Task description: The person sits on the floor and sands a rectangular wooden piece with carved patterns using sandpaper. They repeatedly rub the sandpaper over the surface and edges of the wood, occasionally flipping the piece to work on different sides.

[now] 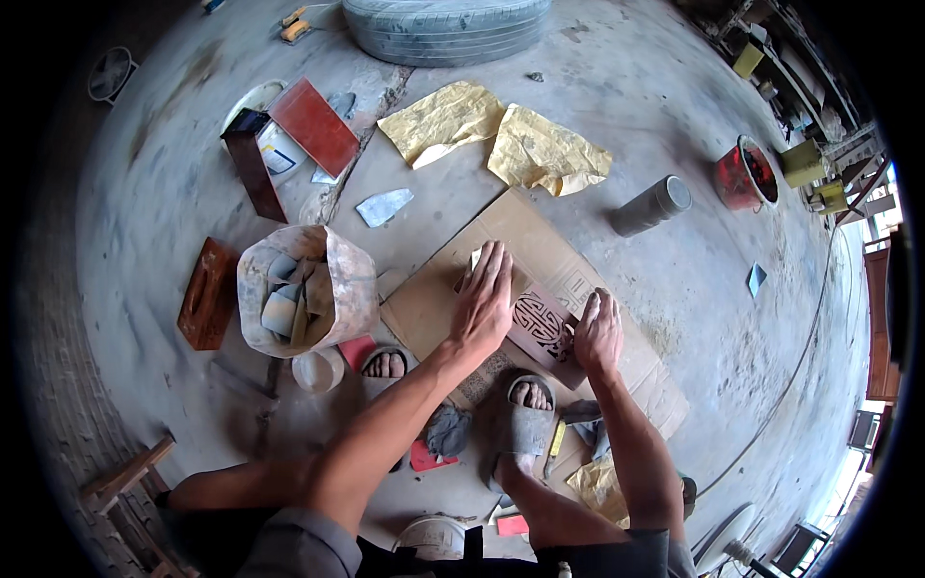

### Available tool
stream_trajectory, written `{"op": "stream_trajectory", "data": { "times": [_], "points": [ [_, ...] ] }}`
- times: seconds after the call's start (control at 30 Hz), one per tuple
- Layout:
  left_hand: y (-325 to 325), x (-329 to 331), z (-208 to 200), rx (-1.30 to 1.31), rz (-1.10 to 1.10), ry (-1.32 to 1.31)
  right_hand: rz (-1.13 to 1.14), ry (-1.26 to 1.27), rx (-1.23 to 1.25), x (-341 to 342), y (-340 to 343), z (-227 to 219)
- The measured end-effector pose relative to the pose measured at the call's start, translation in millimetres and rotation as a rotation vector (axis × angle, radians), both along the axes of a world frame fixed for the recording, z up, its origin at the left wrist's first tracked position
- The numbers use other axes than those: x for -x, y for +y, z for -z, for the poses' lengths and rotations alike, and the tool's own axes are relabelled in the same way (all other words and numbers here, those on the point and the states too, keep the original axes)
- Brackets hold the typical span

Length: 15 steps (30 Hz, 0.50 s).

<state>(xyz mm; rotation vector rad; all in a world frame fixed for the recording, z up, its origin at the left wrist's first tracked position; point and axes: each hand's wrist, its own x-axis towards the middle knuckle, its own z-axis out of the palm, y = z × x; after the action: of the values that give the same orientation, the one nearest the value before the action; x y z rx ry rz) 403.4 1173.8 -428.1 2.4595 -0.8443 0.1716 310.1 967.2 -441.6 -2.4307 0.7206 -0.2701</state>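
A reddish-brown wooden box (538, 326) with a dark cut-out pattern on its face lies aslant on a flat cardboard sheet (434, 308). My left hand (485, 306) is closed over its far left end, fingers together and pointing away from me. A small pale edge shows by those fingertips; I cannot make out what it belongs to. At the near right end, my right hand (599, 332) grips the box with bent fingers. The hands hide both ends, and the patterned middle shows between them.
Crumpled yellow sandpaper sheets (549, 152) lie beyond the cardboard. Left stands a tub of offcuts (358, 289), beside a brown wooden box (206, 294). A grey cylinder (652, 206) and red bucket (740, 178) stand right. A tire (448, 34) lies at the far edge. My sandalled feet flank the cardboard's near edge.
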Motion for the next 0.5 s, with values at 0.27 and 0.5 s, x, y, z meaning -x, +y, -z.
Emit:
{"op": "stream_trajectory", "data": {
  "times": [0.27, 0.5],
  "points": [
    [15.8, 3.4, -2.7, 0.031, 0.096, -0.013, 0.008, 0.02, 0.016, 2.2, -4.5, -1.2],
    [-8.6, 27.5, 24.9, 0.071, 0.176, -0.055, -0.015, -0.021, 0.065, 1.1, -5.6, 5.7]
  ]
}}
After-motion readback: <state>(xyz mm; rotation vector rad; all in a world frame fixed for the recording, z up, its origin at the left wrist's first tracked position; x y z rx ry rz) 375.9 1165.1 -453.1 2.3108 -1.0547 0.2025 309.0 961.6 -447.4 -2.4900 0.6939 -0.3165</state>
